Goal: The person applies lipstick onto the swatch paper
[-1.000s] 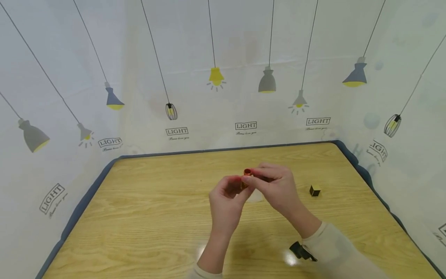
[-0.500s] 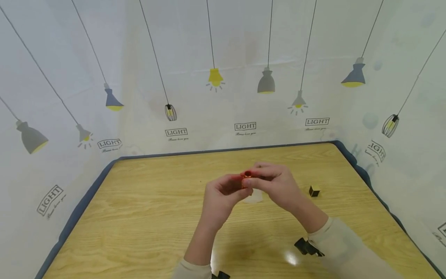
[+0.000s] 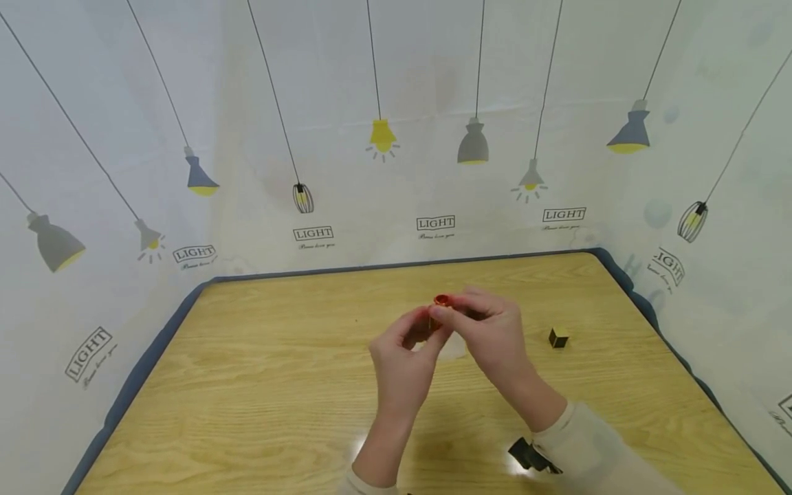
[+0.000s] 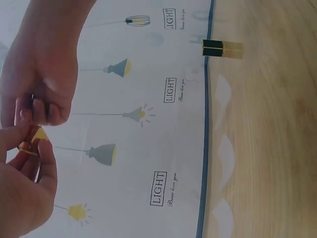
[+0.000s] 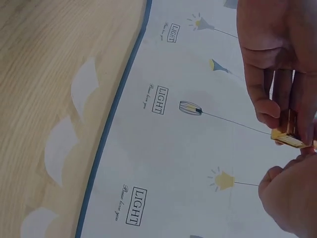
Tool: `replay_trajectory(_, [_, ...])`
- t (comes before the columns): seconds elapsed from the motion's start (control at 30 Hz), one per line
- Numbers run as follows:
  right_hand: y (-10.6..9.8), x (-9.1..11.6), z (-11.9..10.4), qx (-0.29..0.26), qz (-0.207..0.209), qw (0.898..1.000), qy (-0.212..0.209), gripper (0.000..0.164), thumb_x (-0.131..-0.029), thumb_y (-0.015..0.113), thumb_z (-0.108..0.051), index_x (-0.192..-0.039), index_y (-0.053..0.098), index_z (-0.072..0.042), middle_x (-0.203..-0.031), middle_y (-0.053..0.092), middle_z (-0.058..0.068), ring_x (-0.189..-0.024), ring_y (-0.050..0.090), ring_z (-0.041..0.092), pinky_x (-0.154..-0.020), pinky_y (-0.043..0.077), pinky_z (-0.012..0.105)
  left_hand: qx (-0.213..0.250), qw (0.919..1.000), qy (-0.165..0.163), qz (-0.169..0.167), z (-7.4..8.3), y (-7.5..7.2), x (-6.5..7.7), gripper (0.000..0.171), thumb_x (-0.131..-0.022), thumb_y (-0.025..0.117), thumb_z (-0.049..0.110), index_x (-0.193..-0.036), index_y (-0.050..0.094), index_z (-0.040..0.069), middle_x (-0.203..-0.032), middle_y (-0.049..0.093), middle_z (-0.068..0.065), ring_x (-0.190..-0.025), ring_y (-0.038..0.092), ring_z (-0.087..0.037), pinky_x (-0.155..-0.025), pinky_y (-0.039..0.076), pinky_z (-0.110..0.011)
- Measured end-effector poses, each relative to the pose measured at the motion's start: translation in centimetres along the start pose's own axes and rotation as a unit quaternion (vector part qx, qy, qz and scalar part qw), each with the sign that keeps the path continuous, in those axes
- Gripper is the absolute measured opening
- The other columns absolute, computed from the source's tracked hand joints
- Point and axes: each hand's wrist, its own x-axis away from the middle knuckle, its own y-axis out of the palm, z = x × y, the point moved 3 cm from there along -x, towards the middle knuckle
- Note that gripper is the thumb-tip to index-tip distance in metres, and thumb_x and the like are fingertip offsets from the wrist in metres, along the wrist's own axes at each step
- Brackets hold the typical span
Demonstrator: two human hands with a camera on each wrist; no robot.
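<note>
Above the middle of the table, in the head view, both hands meet at a small, shiny gold-and-red tube, which looks like a lipstick tube [image 3: 442, 300]. Its round, red-rimmed top faces up. My left hand [image 3: 403, 368] pinches the lower part between thumb and fingers; the square gold base [image 5: 290, 139] shows beneath those fingers in the right wrist view. Thumb and fingers of my right hand [image 3: 491, 337] pinch the upper part from the other side. The fingers hide most of the tube. A small black-and-gold cube-like piece [image 3: 558, 337] stands on the table to the right.
The wooden table [image 3: 247, 385] has a blue edge strip along its far and side borders. White curtains [image 3: 346, 82] printed with lamps surround it on the far side and both flanks. A whitish patch [image 3: 454, 347] lies on the tabletop behind the hands.
The left wrist swung outward and then back inward, while the right forearm shifted right and returned. Both hands kept their grip on the tube. The black-and-gold piece stayed where it was.
</note>
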Motion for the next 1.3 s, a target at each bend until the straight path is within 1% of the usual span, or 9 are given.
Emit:
replay_trajectory(0.17, [-0.7,-0.5,0.0,0.040,-0.085,0.995,0.013,0.013,-0.094,0.082,-0.013,-0.103,0.082,-0.003,-0.090,0.070,-0.008,-0.073,0.055,0.010,-0.062,0.049,0.022,0.072,0.9833,-0.123,-0.113,-0.7,-1.5,-1.4,0.026,-0.091,0.084,0.006,-0.116,0.080,0.002,-0.109,0.081,-0.014,-0.093,0.077,-0.010,-0.085,0.065,-0.026])
replay_trajectory(0.3, [-1.5,-1.2,0.1,0.017,-0.183,0.983,0.012,0.015,-0.098,0.077,-0.013,-0.108,0.082,-0.003,-0.093,0.069,-0.003,-0.078,0.056,0.016,-0.066,0.051,0.026,0.101,0.9613,-0.148,-0.209,-0.7,-2.3,-2.2,0.034,-0.092,0.082,0.002,-0.124,0.075,-0.004,-0.108,0.081,-0.001,-0.098,0.076,-0.010,-0.088,0.066,-0.029])
replay_trajectory(0.4, [-1.8,-1.2,0.0,0.006,-0.212,0.977,-0.017,0.010,-0.099,0.076,-0.011,-0.102,0.082,-0.004,-0.088,0.065,-0.001,-0.075,0.054,0.018,-0.062,0.048,0.028,0.111,0.9560,-0.145,-0.230,-0.4,-2.1,-2.2,0.037,-0.091,0.082,0.001,-0.125,0.073,-0.008,-0.105,0.081,0.009,-0.099,0.076,-0.008,-0.088,0.066,-0.030])
replay_trajectory(0.63, [-1.9,-0.9,-0.4,0.010,-0.175,0.981,-0.079,0.008,-0.097,0.075,-0.001,-0.099,0.082,-0.002,-0.090,0.070,-0.004,-0.076,0.058,0.014,-0.062,0.050,0.025,0.089,0.9710,-0.148,-0.165,0.5,-1.1,-1.1,0.036,-0.088,0.085,0.003,-0.124,0.078,0.000,-0.119,0.079,-0.020,-0.096,0.077,-0.008,-0.085,0.066,-0.029])
replay_trajectory(0.77, [-2.0,-1.0,-0.5,0.005,-0.163,0.981,-0.102,0.007,-0.096,0.076,0.000,-0.098,0.082,0.001,-0.091,0.071,-0.003,-0.076,0.058,0.012,-0.062,0.051,0.023,0.076,0.9803,-0.126,-0.132,0.7,-0.8,-0.8,0.033,-0.088,0.085,0.003,-0.121,0.079,0.002,-0.117,0.079,-0.022,-0.095,0.077,-0.009,-0.084,0.066,-0.027])
replay_trajectory(0.97, [-2.0,-1.0,-0.2,0.007,-0.155,0.978,-0.141,0.007,-0.094,0.076,0.004,-0.097,0.082,0.002,-0.089,0.070,0.000,-0.072,0.056,0.012,-0.059,0.050,0.024,0.035,0.9943,-0.061,-0.080,0.9,-0.1,-0.1,0.025,-0.088,0.087,0.008,-0.112,0.081,0.005,-0.107,0.082,-0.015,-0.089,0.076,-0.009,-0.083,0.065,-0.025])
replay_trajectory(1.07, [-1.9,-0.9,-0.1,0.014,-0.147,0.976,-0.163,0.009,-0.094,0.075,0.006,-0.097,0.082,0.001,-0.090,0.070,0.002,-0.072,0.056,0.011,-0.058,0.051,0.024,-0.001,0.9988,-0.001,-0.048,0.9,0.3,0.3,0.020,-0.089,0.088,0.011,-0.106,0.079,0.006,-0.099,0.081,-0.011,-0.081,0.074,-0.012,-0.078,0.065,-0.026])
replay_trajectory(1.17, [-1.7,-0.8,0.0,0.017,-0.140,0.971,-0.195,0.013,-0.091,0.076,0.010,-0.098,0.082,0.002,-0.090,0.072,0.005,-0.071,0.056,0.011,-0.056,0.050,0.023,-0.059,0.9944,0.088,-0.005,0.9,0.9,0.8,0.017,-0.089,0.086,0.008,-0.102,0.076,0.004,-0.090,0.079,-0.009,-0.072,0.071,-0.016,-0.069,0.064,-0.026])
replay_trajectory(1.3, [-1.3,-0.8,0.2,0.025,-0.131,0.962,-0.239,0.019,-0.086,0.077,0.016,-0.099,0.082,0.003,-0.088,0.073,0.010,-0.070,0.057,0.011,-0.055,0.049,0.021,-0.182,0.9629,0.182,0.080,0.9,1.8,1.5,0.021,-0.088,0.086,0.006,-0.102,0.071,0.002,-0.084,0.075,-0.007,-0.067,0.065,-0.018,-0.061,0.057,-0.023])
